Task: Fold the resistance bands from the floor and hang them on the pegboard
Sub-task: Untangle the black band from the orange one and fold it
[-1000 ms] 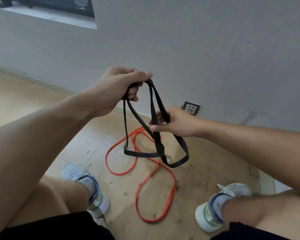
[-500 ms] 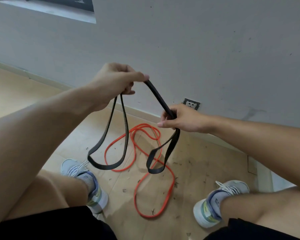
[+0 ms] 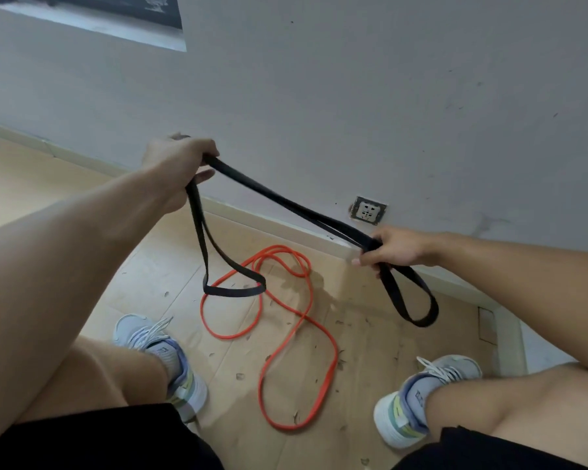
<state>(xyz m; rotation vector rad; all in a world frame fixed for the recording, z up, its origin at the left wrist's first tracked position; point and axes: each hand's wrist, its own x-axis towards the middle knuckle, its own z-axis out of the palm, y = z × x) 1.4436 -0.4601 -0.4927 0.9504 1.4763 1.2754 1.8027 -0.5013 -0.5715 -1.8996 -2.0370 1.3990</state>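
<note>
Wooden floor [image 3: 370,320], scuffed grey wall.
Left hand [image 3: 174,161] and right hand [image 3: 392,247] gripping flat black band [image 3: 286,201]; thin orange band [image 3: 306,337] looped below.

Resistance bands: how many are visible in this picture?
2. The black band is held between left hand and right hand; the orange band lies on the floor.

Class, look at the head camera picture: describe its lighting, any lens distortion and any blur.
Head view: soft, even light; only a faint shadow beside the orange band on the floor. Wide-angle lens bows the skirting board and swells the near forearms. Mild softness on the left hand; the black band and right hand are fairly sharp.
</note>
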